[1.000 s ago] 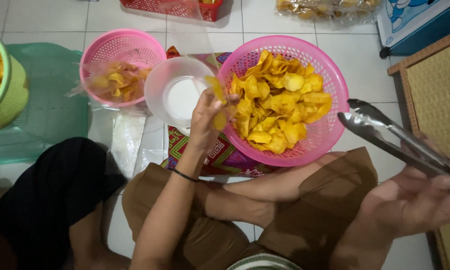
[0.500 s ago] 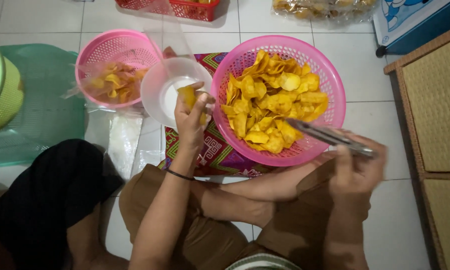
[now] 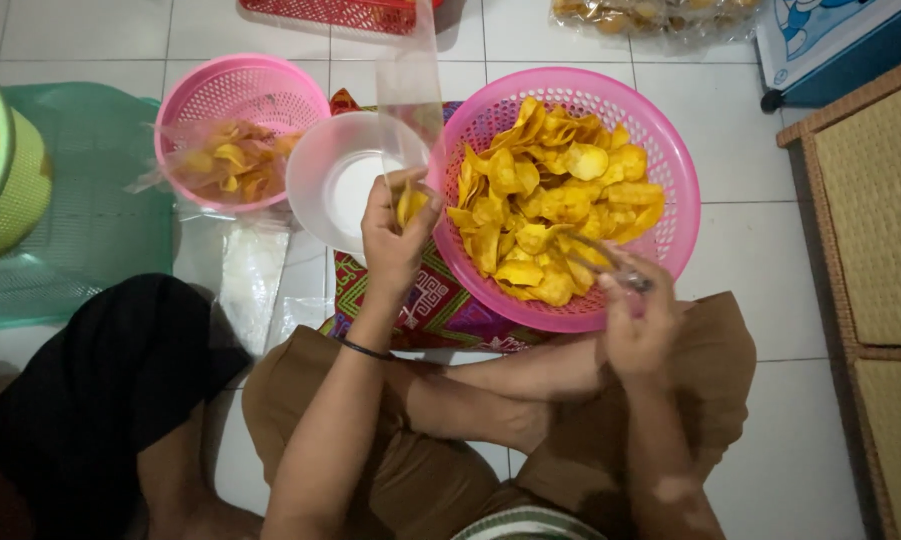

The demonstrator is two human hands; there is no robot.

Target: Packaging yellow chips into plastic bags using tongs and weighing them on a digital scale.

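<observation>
Hands first: our left hand (image 3: pixel 395 235) is gripping a clear plastic bag (image 3: pixel 410 110) with a few yellow chips at its bottom, holding it upright, likely so the mouth stays open at the top. Our right hand (image 3: pixel 638 325) is closing around metal tongs (image 3: pixel 610 265), whose tips are reaching into the chips; we are probably using them so we need not touch the food.

Going by size, we are sitting cross-legged on the white tile floor (image 3: pixel 740 170), which is serving as our work surface. A big pink basket (image 3: pixel 660 150) is sitting just ahead of our knees, heaped with yellow chips (image 3: pixel 550 200), close enough for the tongs. A green lid (image 3: pixel 90 200) is lying at far left beside a green tub (image 3: pixel 20 190). A smaller pink basket (image 3: pixel 240 90) is holding bagged chips, seemingly the filled ones. A white bowl (image 3: pixel 320 175) is resting between the two baskets, touching the patterned cloth (image 3: pixel 430 300) under the big one.
</observation>
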